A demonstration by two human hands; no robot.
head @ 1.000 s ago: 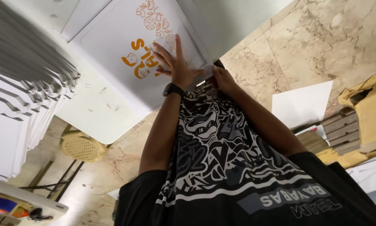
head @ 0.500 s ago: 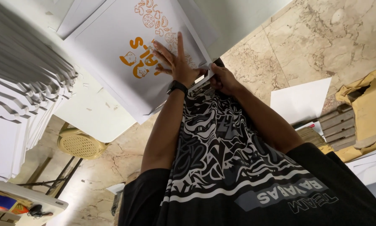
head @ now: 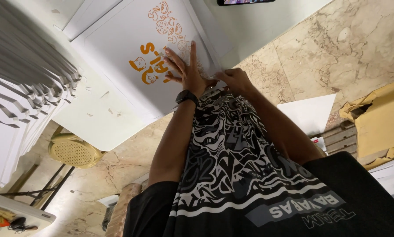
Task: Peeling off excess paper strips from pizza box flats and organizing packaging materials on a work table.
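Item one: flat white carton with orange printed artwork, lying on the white table; I read its long axis as running diagonally from lower left to upper right of my view. My left hand, black watch at the wrist, lies open, palm down, fingers spread on the printed face. My right hand is curled, pinching the carton's near edge. Adjacent: stack of white flats, tan stool.

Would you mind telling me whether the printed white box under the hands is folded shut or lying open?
Shut: the white box shows its printed lid flat, left hand pressing it.
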